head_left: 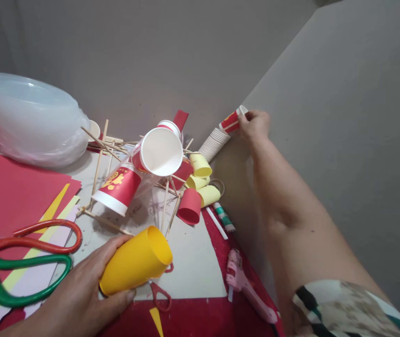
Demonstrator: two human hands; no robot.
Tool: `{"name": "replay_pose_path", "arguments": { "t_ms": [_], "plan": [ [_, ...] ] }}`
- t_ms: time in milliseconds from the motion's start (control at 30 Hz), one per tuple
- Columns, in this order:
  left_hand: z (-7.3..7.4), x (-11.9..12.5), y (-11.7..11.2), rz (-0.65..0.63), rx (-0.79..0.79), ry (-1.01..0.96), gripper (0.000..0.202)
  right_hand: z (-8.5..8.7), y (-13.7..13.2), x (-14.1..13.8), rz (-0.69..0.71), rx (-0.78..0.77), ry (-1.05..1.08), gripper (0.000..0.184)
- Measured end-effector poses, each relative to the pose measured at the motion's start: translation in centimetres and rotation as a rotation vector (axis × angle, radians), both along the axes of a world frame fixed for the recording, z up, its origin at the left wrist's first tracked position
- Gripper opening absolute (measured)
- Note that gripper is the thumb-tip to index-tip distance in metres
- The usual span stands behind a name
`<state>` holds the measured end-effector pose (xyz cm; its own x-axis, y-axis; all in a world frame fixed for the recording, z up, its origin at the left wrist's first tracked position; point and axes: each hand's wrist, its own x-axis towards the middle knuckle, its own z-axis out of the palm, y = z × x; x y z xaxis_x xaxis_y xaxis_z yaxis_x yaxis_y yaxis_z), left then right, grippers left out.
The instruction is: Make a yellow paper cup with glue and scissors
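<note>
From my remote view, the left hand (86, 280) grasps a yellow paper tube (131, 264); over-squeezing could crease it. Farther off, the right hand (256, 124) pinches a red cup (230, 122); near that hand, a leaning cup stack (214, 144) could topple if knocked.

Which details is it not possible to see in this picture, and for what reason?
All in the head view:
Large scissors: blades mostly cut off by the left edge.
Small scissors: blades hidden by the yellow tube.
Left hand: some fingers partly hidden behind that tube.
Cup in the right hand: print too small to make out.
</note>
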<state>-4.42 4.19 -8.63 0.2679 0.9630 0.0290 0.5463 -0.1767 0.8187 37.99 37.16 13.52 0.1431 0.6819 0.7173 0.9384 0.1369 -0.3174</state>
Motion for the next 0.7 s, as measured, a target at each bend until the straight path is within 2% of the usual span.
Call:
{"name": "replay_pose_path", "arguments": {
  "t_ms": [67,133,233,333,467,567,700],
  "plan": [
    [-0.1,0.0,0.1,-0.002,-0.018,-0.003,0.069,0.6,-1.1,-0.1,-0.067,0.032,0.106,0.032],
    [0.1,0.0,0.2,-0.011,-0.022,-0.015,0.068,1.0,-2.6,-0.6,-0.065,0.087,0.195,0.028],
    [0.8,0.1,0.3,-0.035,-0.007,-0.055,0.066,0.9,-5.5,-1.8,0.019,0.153,0.309,0.036],
    [2.1,0.1,0.3,-0.055,-0.036,-0.091,0.063,0.3,-9.1,-3.8,0.136,0.152,0.378,0.045],
    [3.7,-0.1,0.4,-0.096,-0.100,-0.131,0.062,-0.9,-15.4,-7.7,0.286,0.079,0.392,0.060],
    [4.1,-0.3,0.6,-0.122,-0.120,-0.155,0.062,-2.3,-20.9,-10.9,0.400,-0.003,0.399,0.067],
    [4.3,-0.4,0.8,-0.117,-0.128,-0.196,0.063,-5.4,-26.4,-13.5,0.721,-0.192,0.756,0.054]
  ]
}}
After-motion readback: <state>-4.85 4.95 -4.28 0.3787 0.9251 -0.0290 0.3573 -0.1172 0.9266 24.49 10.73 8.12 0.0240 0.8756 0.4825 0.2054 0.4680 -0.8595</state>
